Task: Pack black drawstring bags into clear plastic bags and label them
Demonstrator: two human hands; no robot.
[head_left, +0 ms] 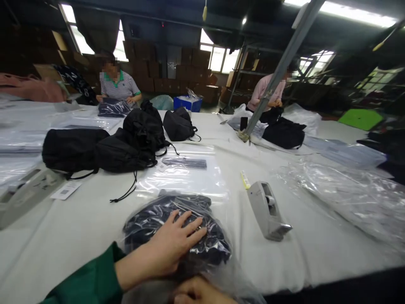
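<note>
A dark garment packed in a clear plastic bag (202, 249) lies on the white table (79, 228) right in front of me. My left hand (174, 245), in a green sleeve, lies flat on top of the bag with its fingers spread. My right hand (198, 293) shows only partly at the bottom edge, at the bag's near end; whether it grips the plastic is unclear. A flat clear bag (186, 177) lies just beyond the packed one.
A grey tape dispenser (267, 211) stands to the right, a yellow marker (244, 180) behind it. Black drawstring bags (104, 150) pile up at mid-left. Crumpled plastic sheets (341, 194) cover the right. A slanted metal pole (275, 76) rises from the table. Two people work at the far side.
</note>
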